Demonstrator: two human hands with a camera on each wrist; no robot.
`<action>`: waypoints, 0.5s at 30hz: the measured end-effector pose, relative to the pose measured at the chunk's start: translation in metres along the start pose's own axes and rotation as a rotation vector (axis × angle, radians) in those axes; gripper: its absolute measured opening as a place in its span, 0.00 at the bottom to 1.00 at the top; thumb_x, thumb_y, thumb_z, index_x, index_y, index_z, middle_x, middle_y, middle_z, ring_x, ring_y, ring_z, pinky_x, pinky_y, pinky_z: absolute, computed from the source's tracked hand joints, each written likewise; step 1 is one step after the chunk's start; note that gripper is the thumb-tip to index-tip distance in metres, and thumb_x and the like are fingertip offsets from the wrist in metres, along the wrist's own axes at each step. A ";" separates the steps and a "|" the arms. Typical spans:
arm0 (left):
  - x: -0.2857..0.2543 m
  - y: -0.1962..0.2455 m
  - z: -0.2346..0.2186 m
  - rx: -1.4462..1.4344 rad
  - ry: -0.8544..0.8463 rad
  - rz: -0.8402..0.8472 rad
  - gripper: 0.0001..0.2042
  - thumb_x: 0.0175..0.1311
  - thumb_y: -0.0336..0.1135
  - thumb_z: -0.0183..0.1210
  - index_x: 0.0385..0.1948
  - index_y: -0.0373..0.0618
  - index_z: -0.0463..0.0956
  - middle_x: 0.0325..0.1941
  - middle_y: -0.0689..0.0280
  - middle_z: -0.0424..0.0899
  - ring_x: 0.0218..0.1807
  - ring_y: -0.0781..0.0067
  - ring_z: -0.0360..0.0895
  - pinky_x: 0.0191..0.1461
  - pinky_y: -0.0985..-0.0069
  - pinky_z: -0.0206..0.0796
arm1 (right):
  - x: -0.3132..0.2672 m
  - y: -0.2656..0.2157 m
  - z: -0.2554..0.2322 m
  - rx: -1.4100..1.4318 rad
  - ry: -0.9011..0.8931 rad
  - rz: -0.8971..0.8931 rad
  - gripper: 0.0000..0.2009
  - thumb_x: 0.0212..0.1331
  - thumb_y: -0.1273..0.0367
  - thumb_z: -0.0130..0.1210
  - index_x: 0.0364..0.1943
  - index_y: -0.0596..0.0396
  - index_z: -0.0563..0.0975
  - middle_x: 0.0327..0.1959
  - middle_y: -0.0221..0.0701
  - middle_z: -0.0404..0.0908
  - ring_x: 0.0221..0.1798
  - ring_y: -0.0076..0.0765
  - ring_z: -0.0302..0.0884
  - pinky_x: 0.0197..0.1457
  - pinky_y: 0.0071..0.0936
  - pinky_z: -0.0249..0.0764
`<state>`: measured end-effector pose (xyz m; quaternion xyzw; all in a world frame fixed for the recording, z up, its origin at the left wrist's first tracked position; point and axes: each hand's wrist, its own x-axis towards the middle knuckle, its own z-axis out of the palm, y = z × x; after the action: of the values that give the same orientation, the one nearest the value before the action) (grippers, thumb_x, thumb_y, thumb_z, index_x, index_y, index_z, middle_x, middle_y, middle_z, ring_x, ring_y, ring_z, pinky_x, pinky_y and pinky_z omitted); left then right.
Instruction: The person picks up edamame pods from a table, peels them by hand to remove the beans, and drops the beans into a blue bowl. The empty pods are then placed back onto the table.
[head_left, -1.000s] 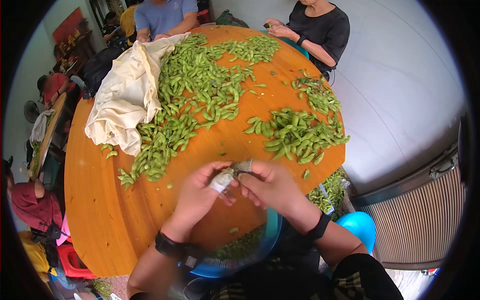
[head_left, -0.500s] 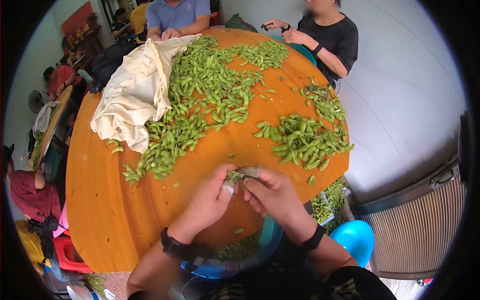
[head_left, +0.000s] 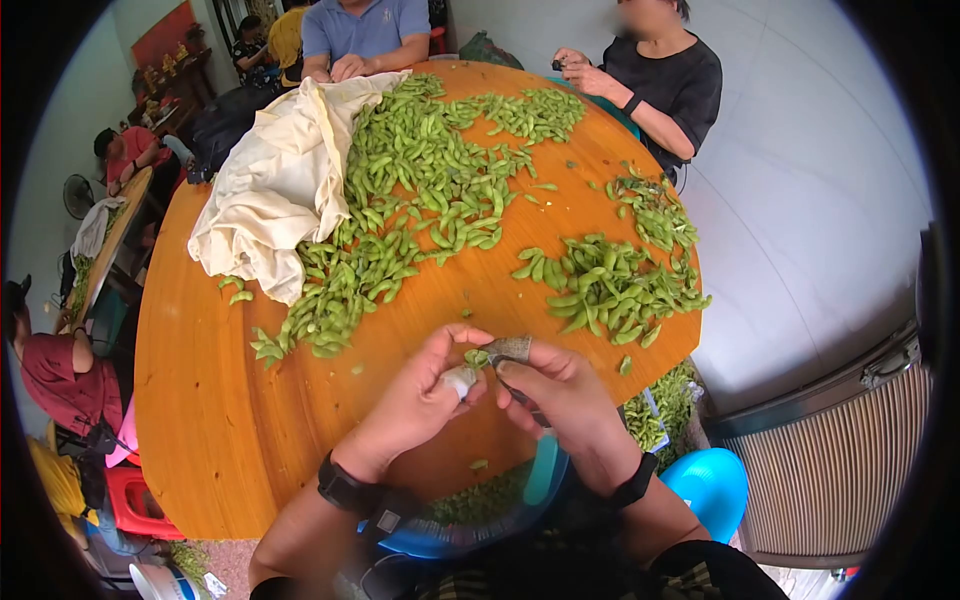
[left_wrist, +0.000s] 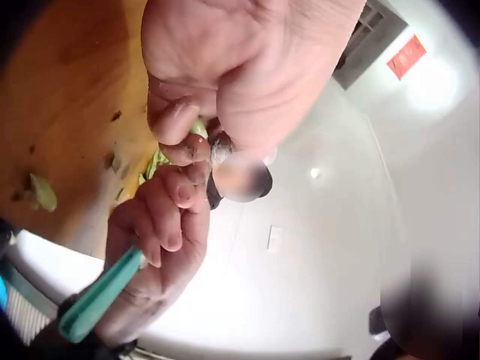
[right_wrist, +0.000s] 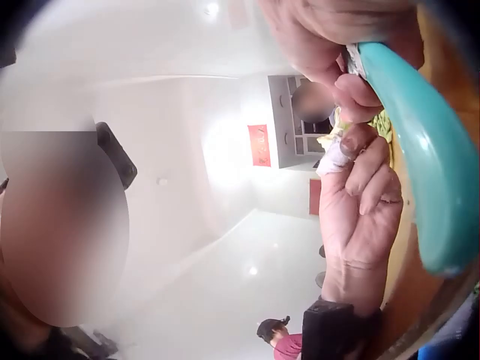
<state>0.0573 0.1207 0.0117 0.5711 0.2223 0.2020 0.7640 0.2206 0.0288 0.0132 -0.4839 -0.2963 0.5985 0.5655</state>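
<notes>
My left hand (head_left: 412, 400), its thumb wrapped in white tape, pinches a green soybean pod (head_left: 477, 357) above the table's near edge. Facing it, my right hand (head_left: 572, 392) grips a teal-handled tool (head_left: 541, 470), with a grey wrap (head_left: 508, 348) on the index finger. The handle sticks out below the palm and shows large in the right wrist view; fingers hide most of the tool's working end. Both hands' fingertips meet close around the pod. Beneath them is a blue basin (head_left: 420, 543) with green pods inside.
Heaps of pods (head_left: 425, 165) cover the middle of the wooden table (head_left: 210, 400), beside a cream cloth (head_left: 270, 190). A smaller pile (head_left: 615, 285) lies at right. Two people sit across the table. A blue bowl (head_left: 708, 490) and a crate of pods stand below the right edge.
The head view has shifted slightly, so the table sits lower and further right. A green pod has come into view at my left fingertips. More of the teal handle shows below my right hand.
</notes>
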 end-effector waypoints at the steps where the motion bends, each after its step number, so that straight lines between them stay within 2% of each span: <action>1: 0.000 -0.001 0.000 -0.004 0.017 0.004 0.18 0.66 0.25 0.42 0.57 0.49 0.64 0.29 0.71 0.71 0.26 0.87 0.61 0.27 0.89 0.52 | -0.001 -0.001 0.000 0.001 0.000 0.002 0.07 0.66 0.68 0.51 0.40 0.56 0.77 0.24 0.26 0.78 0.15 0.18 0.68 0.15 0.16 0.61; 4: 0.002 0.000 -0.007 -0.150 -0.053 -0.033 0.20 0.64 0.23 0.41 0.58 0.49 0.63 0.28 0.72 0.70 0.27 0.87 0.61 0.28 0.88 0.53 | -0.003 -0.005 0.000 0.020 0.014 0.038 0.07 0.66 0.69 0.51 0.40 0.56 0.77 0.24 0.26 0.77 0.16 0.18 0.68 0.15 0.16 0.61; 8: 0.002 0.007 0.001 -0.068 -0.047 -0.056 0.20 0.64 0.24 0.40 0.58 0.48 0.62 0.28 0.72 0.70 0.27 0.87 0.61 0.28 0.87 0.53 | -0.001 -0.006 -0.003 0.059 0.007 0.041 0.07 0.66 0.69 0.51 0.41 0.56 0.77 0.24 0.25 0.77 0.16 0.17 0.68 0.15 0.16 0.61; 10: 0.000 0.006 0.005 -0.019 -0.039 0.021 0.17 0.68 0.26 0.39 0.58 0.49 0.63 0.27 0.72 0.69 0.25 0.87 0.60 0.27 0.87 0.50 | -0.002 -0.006 -0.002 0.070 -0.003 0.047 0.07 0.66 0.69 0.51 0.42 0.55 0.77 0.24 0.25 0.77 0.16 0.17 0.68 0.15 0.16 0.60; 15: -0.001 0.004 -0.002 -0.055 -0.052 -0.013 0.18 0.66 0.26 0.39 0.57 0.50 0.63 0.28 0.72 0.70 0.24 0.87 0.60 0.26 0.87 0.50 | -0.006 -0.007 0.000 0.037 -0.011 0.040 0.07 0.66 0.69 0.50 0.44 0.54 0.77 0.24 0.25 0.77 0.16 0.17 0.68 0.16 0.15 0.60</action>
<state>0.0553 0.1232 0.0153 0.5537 0.2002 0.1881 0.7861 0.2224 0.0248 0.0209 -0.4758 -0.2787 0.6178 0.5606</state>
